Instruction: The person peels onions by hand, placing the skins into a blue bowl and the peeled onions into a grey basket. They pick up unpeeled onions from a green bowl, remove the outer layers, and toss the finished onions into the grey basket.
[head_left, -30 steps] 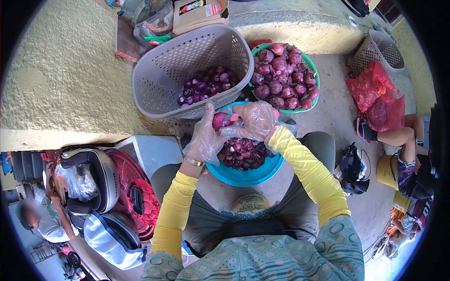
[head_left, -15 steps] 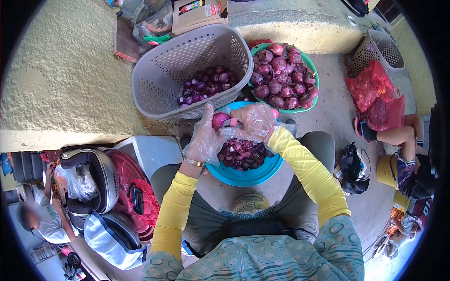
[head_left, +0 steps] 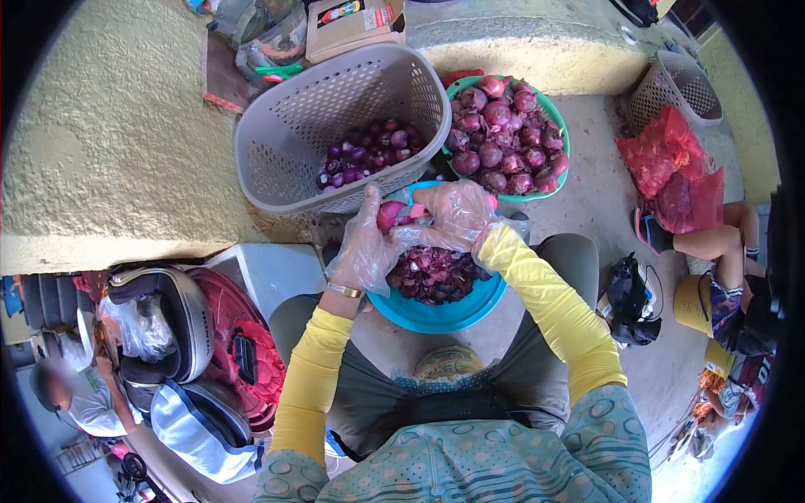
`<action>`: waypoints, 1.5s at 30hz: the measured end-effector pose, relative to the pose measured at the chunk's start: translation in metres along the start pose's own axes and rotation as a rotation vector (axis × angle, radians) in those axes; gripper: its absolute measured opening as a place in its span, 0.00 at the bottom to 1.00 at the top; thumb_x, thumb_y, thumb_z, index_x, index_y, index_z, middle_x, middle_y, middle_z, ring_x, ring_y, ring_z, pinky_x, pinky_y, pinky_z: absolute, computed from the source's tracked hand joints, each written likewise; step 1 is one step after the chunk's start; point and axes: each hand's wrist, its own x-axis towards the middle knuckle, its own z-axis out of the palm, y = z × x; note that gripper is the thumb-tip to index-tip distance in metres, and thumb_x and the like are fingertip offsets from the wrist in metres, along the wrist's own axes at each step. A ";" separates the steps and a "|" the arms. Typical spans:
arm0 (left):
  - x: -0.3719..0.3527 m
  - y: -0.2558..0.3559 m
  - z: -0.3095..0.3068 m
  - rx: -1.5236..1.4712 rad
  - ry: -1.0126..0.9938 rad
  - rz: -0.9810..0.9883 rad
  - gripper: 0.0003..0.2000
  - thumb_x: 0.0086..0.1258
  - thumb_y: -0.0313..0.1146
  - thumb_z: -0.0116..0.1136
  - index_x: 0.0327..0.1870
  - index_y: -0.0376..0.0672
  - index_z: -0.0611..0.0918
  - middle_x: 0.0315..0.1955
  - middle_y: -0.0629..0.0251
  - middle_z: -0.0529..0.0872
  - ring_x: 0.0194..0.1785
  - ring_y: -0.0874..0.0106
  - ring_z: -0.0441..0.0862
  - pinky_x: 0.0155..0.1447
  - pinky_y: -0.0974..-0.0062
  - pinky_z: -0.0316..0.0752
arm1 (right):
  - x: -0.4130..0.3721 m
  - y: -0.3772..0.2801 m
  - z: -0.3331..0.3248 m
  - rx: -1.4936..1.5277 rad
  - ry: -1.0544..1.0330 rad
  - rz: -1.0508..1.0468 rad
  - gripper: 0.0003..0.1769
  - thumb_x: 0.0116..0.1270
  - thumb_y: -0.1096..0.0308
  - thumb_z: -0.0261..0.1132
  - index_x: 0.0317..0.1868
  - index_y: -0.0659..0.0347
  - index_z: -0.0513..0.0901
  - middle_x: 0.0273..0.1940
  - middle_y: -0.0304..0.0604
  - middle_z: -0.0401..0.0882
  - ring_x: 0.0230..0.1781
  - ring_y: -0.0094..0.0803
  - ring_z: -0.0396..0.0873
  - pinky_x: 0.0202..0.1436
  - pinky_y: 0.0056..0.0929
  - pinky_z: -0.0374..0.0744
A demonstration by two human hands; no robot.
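My left hand (head_left: 364,250), in a clear plastic glove, is closed round a red onion (head_left: 391,215) above a blue basin (head_left: 419,320). Close beside it, my gloved right hand (head_left: 459,215) grips a small tool with a pink part (head_left: 418,211) against the onion; its blade is mostly hidden. Dark red onion skins (head_left: 436,277) lie in the basin under both hands. Behind them, a grey perforated basket (head_left: 285,109) holds peeled purple onions (head_left: 371,151). Unpeeled onions (head_left: 503,138) fill a green basin (head_left: 566,163) to its right.
Red mesh bags (head_left: 675,172) and another grey basket (head_left: 675,92) are at the right, near a seated person's leg (head_left: 708,243). Black bags (head_left: 629,302) lie on the floor. Helmets (head_left: 172,323) and another person (head_left: 80,398) are at the left. A low wall (head_left: 117,201) runs behind.
The onion has turned slightly in my left hand, and my right hand has shifted a little at its side. At the far left, the other person has moved slightly.
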 end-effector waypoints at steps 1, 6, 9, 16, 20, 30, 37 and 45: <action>-0.001 0.004 0.002 0.000 0.000 0.001 0.19 0.88 0.43 0.44 0.56 0.33 0.80 0.38 0.64 0.88 0.37 0.74 0.81 0.47 0.71 0.82 | 0.000 0.000 -0.001 0.016 -0.003 -0.006 0.31 0.57 0.34 0.73 0.37 0.57 0.85 0.27 0.53 0.86 0.31 0.56 0.86 0.37 0.51 0.83; -0.004 0.011 0.002 0.256 -0.011 0.087 0.30 0.82 0.59 0.49 0.54 0.32 0.79 0.44 0.56 0.84 0.44 0.69 0.85 0.46 0.71 0.86 | -0.001 0.005 0.010 0.052 0.095 -0.064 0.33 0.57 0.32 0.74 0.29 0.57 0.78 0.23 0.50 0.79 0.26 0.56 0.80 0.29 0.48 0.76; -0.010 0.030 0.013 -0.265 0.047 -0.151 0.30 0.82 0.59 0.49 0.54 0.32 0.80 0.41 0.56 0.85 0.43 0.69 0.85 0.46 0.72 0.85 | -0.001 -0.001 0.002 0.034 0.042 -0.028 0.32 0.58 0.33 0.73 0.33 0.57 0.81 0.25 0.52 0.82 0.28 0.56 0.83 0.33 0.49 0.80; -0.006 0.016 0.006 -0.106 0.013 -0.117 0.31 0.82 0.58 0.49 0.56 0.31 0.79 0.46 0.54 0.85 0.47 0.67 0.86 0.48 0.68 0.86 | 0.000 0.006 0.006 0.036 0.070 -0.019 0.32 0.59 0.33 0.72 0.36 0.57 0.85 0.26 0.55 0.85 0.30 0.57 0.86 0.36 0.51 0.82; -0.002 0.006 0.003 -0.014 -0.009 0.013 0.31 0.82 0.58 0.50 0.57 0.30 0.78 0.48 0.53 0.84 0.49 0.66 0.86 0.50 0.67 0.87 | 0.000 0.005 0.005 0.031 0.039 -0.001 0.31 0.60 0.33 0.71 0.36 0.57 0.85 0.26 0.54 0.85 0.30 0.57 0.86 0.36 0.51 0.82; -0.007 0.028 0.013 -0.525 0.063 -0.225 0.30 0.82 0.58 0.49 0.55 0.30 0.78 0.47 0.52 0.84 0.48 0.65 0.85 0.50 0.66 0.87 | 0.000 0.003 0.003 0.037 0.060 -0.034 0.32 0.60 0.33 0.71 0.35 0.58 0.84 0.25 0.54 0.84 0.30 0.56 0.85 0.35 0.51 0.82; 0.003 -0.003 -0.003 0.049 0.036 0.050 0.29 0.82 0.57 0.50 0.54 0.32 0.79 0.45 0.54 0.83 0.46 0.66 0.85 0.47 0.68 0.86 | 0.001 0.005 0.006 0.018 0.066 -0.012 0.32 0.59 0.33 0.72 0.35 0.59 0.84 0.26 0.55 0.84 0.30 0.56 0.86 0.36 0.50 0.82; -0.007 0.032 0.015 -0.606 0.166 -0.330 0.29 0.82 0.57 0.51 0.54 0.32 0.79 0.45 0.54 0.84 0.46 0.65 0.84 0.47 0.68 0.86 | -0.001 0.003 0.010 0.076 0.068 -0.036 0.29 0.64 0.38 0.72 0.30 0.58 0.80 0.26 0.51 0.82 0.29 0.55 0.83 0.32 0.49 0.78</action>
